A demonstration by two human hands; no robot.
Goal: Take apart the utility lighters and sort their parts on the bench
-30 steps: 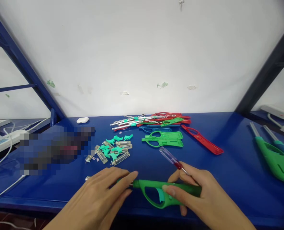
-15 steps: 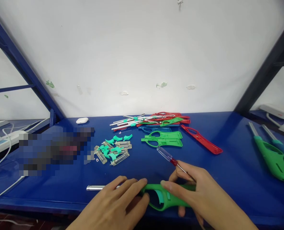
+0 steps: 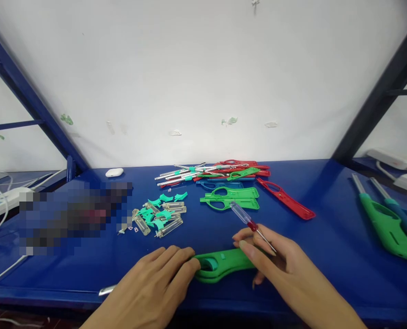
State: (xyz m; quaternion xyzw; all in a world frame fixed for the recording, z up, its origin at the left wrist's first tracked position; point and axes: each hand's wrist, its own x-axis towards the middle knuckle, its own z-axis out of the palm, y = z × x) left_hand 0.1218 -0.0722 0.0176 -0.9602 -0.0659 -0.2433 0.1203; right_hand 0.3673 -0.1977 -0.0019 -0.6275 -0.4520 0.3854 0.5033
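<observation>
A green utility lighter (image 3: 226,262) with a teal trigger is held near the table's front edge. My left hand (image 3: 152,285) is closed around its front part by the trigger loop, and the silver metal tube (image 3: 106,290) sticks out to the left, partly hidden by the hand. At the handle end, my right hand (image 3: 279,269) grips the lighter with thumb and fingers. The same hand holds a screwdriver (image 3: 243,214) with a clear and red handle, its handle pointing away to the upper left and its shaft running under the fingers. The screwdriver's tip is hidden.
Teal triggers (image 3: 160,224) and clear fuel tanks (image 3: 169,227) lie left of centre. Green shell halves (image 3: 248,203), a red shell half (image 3: 286,199) and a pile of metal tubes (image 3: 171,182) lie behind. Whole lighters (image 3: 385,224) rest at right. A white case (image 3: 114,172) sits at back left.
The lighter has turned so its tube end points down and left, nearer the table edge, and its handle end sits higher. Both hands moved with it; the screwdriver remains in the right hand.
</observation>
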